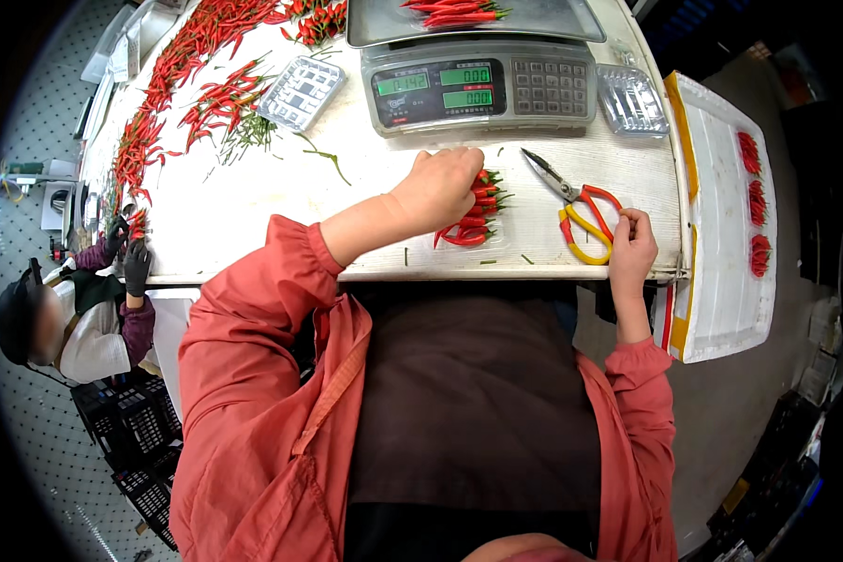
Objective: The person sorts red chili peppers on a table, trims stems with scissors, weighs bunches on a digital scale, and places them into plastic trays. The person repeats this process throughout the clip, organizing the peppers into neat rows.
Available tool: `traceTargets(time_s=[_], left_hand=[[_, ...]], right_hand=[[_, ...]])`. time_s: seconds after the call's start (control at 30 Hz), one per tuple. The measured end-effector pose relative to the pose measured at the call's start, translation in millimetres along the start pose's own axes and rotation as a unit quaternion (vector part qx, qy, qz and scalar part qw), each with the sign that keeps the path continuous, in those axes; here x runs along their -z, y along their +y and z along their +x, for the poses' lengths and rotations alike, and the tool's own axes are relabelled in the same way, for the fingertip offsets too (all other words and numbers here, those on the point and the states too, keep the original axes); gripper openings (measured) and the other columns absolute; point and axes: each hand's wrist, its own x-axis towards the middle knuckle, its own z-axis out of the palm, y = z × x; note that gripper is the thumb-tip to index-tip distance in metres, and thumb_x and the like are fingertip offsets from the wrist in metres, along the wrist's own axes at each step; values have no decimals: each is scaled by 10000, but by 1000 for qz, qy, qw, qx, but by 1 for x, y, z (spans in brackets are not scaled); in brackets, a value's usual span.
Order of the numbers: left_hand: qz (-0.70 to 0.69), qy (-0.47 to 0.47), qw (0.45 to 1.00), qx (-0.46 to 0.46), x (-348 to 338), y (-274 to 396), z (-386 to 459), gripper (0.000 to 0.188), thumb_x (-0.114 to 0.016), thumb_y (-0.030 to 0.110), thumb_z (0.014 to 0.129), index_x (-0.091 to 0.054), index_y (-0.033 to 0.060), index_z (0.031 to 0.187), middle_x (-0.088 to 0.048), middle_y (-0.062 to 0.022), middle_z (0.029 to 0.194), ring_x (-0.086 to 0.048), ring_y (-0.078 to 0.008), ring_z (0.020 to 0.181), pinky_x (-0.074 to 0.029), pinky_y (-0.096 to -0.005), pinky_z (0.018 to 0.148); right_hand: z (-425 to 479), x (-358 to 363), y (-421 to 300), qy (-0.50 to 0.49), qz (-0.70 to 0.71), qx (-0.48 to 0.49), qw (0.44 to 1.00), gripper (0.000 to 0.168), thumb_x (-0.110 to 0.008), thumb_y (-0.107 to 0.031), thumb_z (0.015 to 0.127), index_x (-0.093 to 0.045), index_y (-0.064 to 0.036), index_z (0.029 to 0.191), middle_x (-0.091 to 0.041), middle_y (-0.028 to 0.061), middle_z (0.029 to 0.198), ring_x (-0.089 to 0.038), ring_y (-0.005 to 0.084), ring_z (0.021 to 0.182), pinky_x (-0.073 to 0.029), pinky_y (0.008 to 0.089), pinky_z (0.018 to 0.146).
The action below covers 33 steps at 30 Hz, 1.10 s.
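My left hand (pixel 444 186), its fingers curled downward, is over the left side of a clear plastic tray (pixel 500 237) of red chili peppers (pixel 487 205). The chilies lie side by side, green stems to the right. What the fingertips hold or touch there is hidden. On the tabletop, to the right of that tray, lies a pair of scissors (pixel 570 194) with red and yellow handles, blades pointing away from me. The fingertips of my right hand (pixel 634 242) meet the end of the red handle at the table edge; whether they grip it is unclear.
Beyond the tray stands a digital scale (pixel 481 88) bearing packed chilies (pixel 460 12). Plastic trays (pixel 302 93) (pixel 632 100) flank it. Loose chilies (pixel 175 77) and cut stems (pixel 247 137) cover the left side. A foam box (pixel 727 309) holds chili bundles. A gloved co-worker (pixel 91 330) is at left.
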Motion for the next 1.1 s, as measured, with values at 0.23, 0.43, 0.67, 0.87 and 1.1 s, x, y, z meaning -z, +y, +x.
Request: traceTargets(time_s=[0.23, 0.43, 0.67, 0.87, 1.1], left_hand=[[-10, 74, 996, -45, -19, -9, -6, 306, -603, 15, 792, -526, -23, 1085, -553, -179, 1008, -558, -347, 980, -464, -421, 858], [-93, 87, 992, -27, -11, -19, -14, 317, -642, 43, 827, -545, -19, 1123, -562, -173, 1031, -582, -346, 959, -489, -392, 852], [-105, 97, 989, -27, -19, -25, -18, 185, -623, 26, 831, -603, -26, 1007, -587, -148, 941, -593, -325, 895, -494, -380, 802], [-109, 73, 991, -26, -17, -28, -14, 134, -601, 14, 833, -614, -24, 960, -587, -150, 913, -585, -333, 870, -490, -383, 776], [-121, 121, 985, -36, -4, -13, -32, 111, -609, 15, 829, -596, -12, 936, -575, -149, 900, -566, -335, 883, -475, -392, 781]], right_hand=[[0, 0, 4, -3, 3, 0, 1000, 102, -550, -51, 912, -611, 1, 975, -609, 58, 754, -522, 104, 613, -441, 259, 575], [0, 0, 3, 5, -10, 14, 1000, 105, -547, -53, 913, -613, 3, 972, -616, 66, 759, -541, 117, 621, -450, 266, 581], [0, -1, 3, 6, -15, 12, 1000, 104, -547, -54, 910, -616, 0, 966, -624, 69, 768, -559, 131, 633, -466, 277, 597], [0, -1, 4, 8, -26, 16, 1000, 103, -551, -56, 908, -617, -3, 965, -627, 73, 761, -560, 135, 625, -464, 278, 593], [0, -1, 5, 6, -22, 14, 1000, 101, -553, -55, 904, -616, -1, 962, -612, 63, 745, -548, 118, 620, -456, 264, 584]])
